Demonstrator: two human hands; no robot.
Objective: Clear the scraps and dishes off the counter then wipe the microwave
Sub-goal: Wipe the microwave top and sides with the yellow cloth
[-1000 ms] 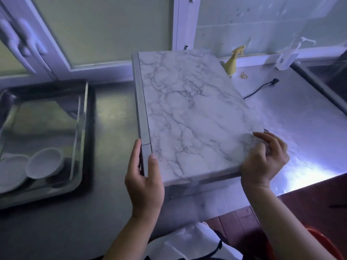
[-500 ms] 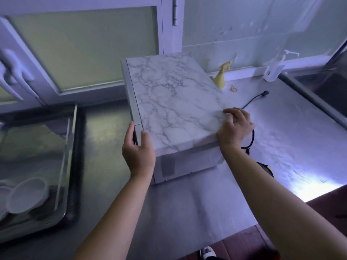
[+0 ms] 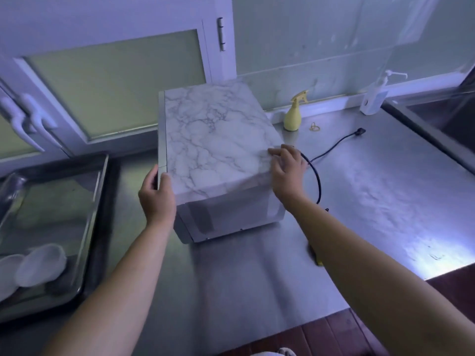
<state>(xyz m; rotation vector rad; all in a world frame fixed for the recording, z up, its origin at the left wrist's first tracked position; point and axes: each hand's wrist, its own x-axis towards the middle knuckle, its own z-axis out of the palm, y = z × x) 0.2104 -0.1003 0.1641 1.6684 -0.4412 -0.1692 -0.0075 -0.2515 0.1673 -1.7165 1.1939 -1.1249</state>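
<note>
Under your arms the counter is brushed steel, matt but glaring white at its right front corner. The microwave top wears a smooth marble-print film (its side is plain off-white). At the left edge sits a shiny metal tray; the spray bottle looks like plastic.

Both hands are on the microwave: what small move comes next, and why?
Probably let go and fetch a cloth. The left hand and right hand grip the microwave, which sits flat on the counter; neither holds a cloth, and none is visible.
</note>
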